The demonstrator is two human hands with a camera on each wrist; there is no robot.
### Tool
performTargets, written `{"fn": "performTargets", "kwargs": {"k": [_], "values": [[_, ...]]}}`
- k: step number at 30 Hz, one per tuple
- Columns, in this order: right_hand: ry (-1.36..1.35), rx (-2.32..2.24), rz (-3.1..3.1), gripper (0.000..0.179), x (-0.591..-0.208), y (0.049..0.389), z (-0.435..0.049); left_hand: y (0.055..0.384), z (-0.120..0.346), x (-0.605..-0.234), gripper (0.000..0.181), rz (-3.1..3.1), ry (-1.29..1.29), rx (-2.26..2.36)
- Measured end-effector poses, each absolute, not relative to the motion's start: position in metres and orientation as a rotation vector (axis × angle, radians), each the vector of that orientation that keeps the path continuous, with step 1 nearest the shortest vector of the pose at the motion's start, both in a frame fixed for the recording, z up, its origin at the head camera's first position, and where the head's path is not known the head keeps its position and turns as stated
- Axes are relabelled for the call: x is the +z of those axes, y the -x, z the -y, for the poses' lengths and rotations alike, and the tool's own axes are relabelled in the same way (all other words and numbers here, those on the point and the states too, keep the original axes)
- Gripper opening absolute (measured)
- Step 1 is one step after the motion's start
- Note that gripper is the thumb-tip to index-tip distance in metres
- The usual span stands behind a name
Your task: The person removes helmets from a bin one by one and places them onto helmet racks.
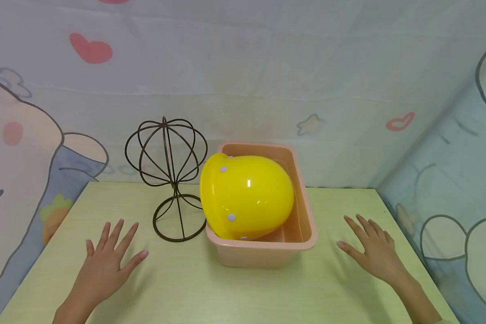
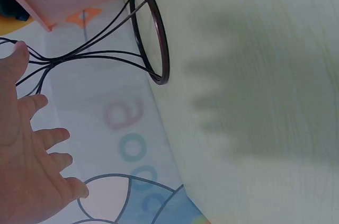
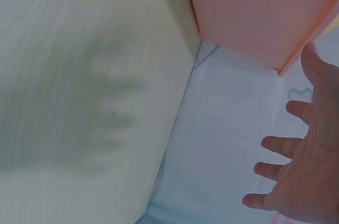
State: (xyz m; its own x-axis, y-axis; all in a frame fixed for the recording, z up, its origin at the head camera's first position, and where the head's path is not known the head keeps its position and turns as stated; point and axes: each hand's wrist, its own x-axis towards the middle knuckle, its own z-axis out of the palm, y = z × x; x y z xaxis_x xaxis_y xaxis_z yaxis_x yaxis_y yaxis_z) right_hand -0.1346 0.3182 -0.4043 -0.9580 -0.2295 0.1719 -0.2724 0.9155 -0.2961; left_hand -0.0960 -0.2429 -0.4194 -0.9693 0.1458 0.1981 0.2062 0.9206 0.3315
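Note:
A glossy yellow helmet [image 1: 251, 193] with white round studs lies on its side in a pink plastic bin [image 1: 259, 256], its rim end leaning over the bin's left edge. Left of the bin stands a dark wire helmet stand [image 1: 174, 180], a cage-like globe on a ring base [image 2: 151, 33]. My left hand [image 1: 105, 265] hovers over the table's left part with fingers spread, nearest to the stand and holding nothing. Over on the right, my right hand [image 1: 374, 249] is likewise spread and bare, apart from the bin [image 3: 254, 12]. The helmet's inside is hidden.
Both hands are above a pale wooden table [image 1: 243, 297]. Behind it hangs a light cloth backdrop [image 1: 247, 81] printed with hearts and cartoon animals, and the same printed cloth covers both sides. The stand's base lies close against the bin's left side.

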Motion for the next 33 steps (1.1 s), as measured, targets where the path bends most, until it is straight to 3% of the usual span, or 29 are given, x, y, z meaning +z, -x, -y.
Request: {"fn": "performTargets", "kwargs": {"k": [13,33], "values": [[-0.686,0.921,2.831,0.057,-0.379,0.134,-0.289,0.094,0.224,-0.404,0.068,2.818,0.361,-0.780],[-0.873,0.944,2.767,0.049,-0.374,0.138,-0.255,0.096,0.179,-0.376,0.064,2.697,0.423,-0.861]]}}
